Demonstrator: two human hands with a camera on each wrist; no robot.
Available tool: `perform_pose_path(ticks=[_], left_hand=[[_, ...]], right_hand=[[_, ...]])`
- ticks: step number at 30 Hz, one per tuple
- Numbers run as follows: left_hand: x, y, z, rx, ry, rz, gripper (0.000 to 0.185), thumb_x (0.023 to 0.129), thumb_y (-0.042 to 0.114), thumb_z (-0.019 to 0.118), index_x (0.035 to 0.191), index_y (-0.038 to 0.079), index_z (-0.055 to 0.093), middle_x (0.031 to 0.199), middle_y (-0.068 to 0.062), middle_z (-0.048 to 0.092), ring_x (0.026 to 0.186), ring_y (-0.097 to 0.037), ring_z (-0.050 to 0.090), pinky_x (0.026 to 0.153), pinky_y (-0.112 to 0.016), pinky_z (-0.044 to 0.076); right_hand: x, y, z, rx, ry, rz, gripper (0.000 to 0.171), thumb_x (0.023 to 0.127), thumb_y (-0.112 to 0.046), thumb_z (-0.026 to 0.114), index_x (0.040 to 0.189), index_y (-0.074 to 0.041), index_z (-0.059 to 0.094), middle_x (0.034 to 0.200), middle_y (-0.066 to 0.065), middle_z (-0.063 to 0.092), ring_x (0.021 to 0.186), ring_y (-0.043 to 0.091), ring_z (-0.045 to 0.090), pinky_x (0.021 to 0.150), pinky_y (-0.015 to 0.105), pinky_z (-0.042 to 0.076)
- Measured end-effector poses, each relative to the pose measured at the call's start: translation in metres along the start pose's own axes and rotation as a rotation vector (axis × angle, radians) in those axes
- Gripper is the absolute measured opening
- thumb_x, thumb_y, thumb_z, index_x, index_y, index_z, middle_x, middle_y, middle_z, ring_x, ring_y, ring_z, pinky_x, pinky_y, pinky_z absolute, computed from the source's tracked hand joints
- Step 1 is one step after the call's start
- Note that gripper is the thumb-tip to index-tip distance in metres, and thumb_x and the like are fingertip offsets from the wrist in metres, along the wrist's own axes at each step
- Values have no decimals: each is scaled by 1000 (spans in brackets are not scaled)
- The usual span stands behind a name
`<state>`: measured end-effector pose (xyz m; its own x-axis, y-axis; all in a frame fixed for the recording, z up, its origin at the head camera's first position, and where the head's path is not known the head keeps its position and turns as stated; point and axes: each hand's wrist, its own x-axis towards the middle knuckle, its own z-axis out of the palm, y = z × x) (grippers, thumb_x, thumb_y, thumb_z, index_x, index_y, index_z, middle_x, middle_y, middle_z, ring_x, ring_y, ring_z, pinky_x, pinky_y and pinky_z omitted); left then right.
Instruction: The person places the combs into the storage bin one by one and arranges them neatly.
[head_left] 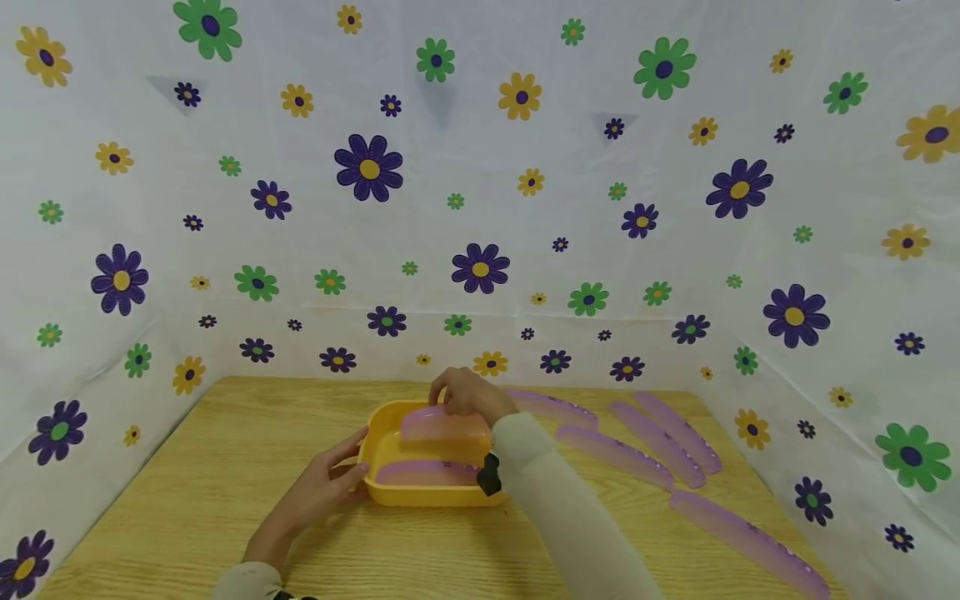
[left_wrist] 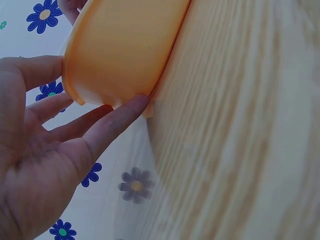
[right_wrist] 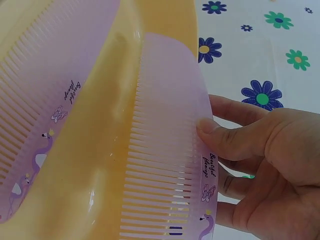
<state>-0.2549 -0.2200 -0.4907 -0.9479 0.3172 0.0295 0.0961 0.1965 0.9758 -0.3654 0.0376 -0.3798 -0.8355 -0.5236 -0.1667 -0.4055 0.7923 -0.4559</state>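
My right hand (head_left: 465, 392) pinches a purple comb (right_wrist: 167, 85) by its back edge, thumb on the near face. The comb is held on its long side over the far part of a yellow plastic basin (head_left: 420, 497). A second purple comb (head_left: 427, 473) lies inside, along the near wall. Both combs carry flamingo prints and lettering in the right wrist view. At the basin's left end, my left hand (head_left: 322, 487) rests its spread, mostly straight fingers (left_wrist: 117, 117) against the outer wall and rim. The right forearm hides the basin's right end.
On the wooden table (head_left: 247, 467), several more purple combs lie to the right of the basin, among them one at the near right (head_left: 750, 537) and one farther back (head_left: 678, 429). Flower-printed white sheeting (head_left: 480, 167) stands around the back and sides.
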Motion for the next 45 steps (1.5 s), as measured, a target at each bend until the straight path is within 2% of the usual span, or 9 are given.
perform_pose_path(ticks=[5, 13, 25, 33, 45], left_hand=[[0, -1, 0, -11, -2, 2, 68, 108, 17, 55, 165, 8, 20, 159, -37, 31, 138, -53, 49, 94, -42, 63], [0, -2, 0, -19, -13, 11, 68, 108, 18, 55, 165, 6, 19, 159, -38, 31, 138, -53, 50, 95, -42, 62], [1, -2, -1, -17, -3, -6, 67, 108, 17, 55, 165, 9, 21, 159, -37, 32, 138, -52, 51, 94, -43, 63], [0, -1, -1, -18, -2, -10, 68, 108, 20, 56, 165, 9, 21, 159, -36, 31, 138, -52, 50, 95, -42, 62], [1, -2, -1, -11, -5, 9, 67, 108, 17, 54, 165, 7, 20, 159, -38, 32, 137, -52, 51, 94, -41, 63]], right_hand=[[4, -2, 2, -17, 10, -21, 27, 96, 7, 64, 113, -10, 76, 117, 16, 69, 97, 24, 58, 84, 32, 58], [10, -3, 14, -34, 4, -5, 31, 94, 9, 63, 112, -13, 77, 119, 13, 70, 101, 24, 63, 91, 35, 60], [13, -3, 25, -4, -13, 25, 31, 92, 10, 64, 106, -14, 76, 109, 8, 67, 91, 21, 56, 81, 29, 54], [9, -12, 27, -22, -26, 68, 30, 90, 10, 68, 106, -14, 76, 98, 4, 63, 85, 19, 54, 65, 23, 47], [6, -13, 33, -50, 31, 95, 31, 88, 10, 68, 103, -16, 78, 94, 1, 64, 84, 18, 55, 68, 25, 52]])
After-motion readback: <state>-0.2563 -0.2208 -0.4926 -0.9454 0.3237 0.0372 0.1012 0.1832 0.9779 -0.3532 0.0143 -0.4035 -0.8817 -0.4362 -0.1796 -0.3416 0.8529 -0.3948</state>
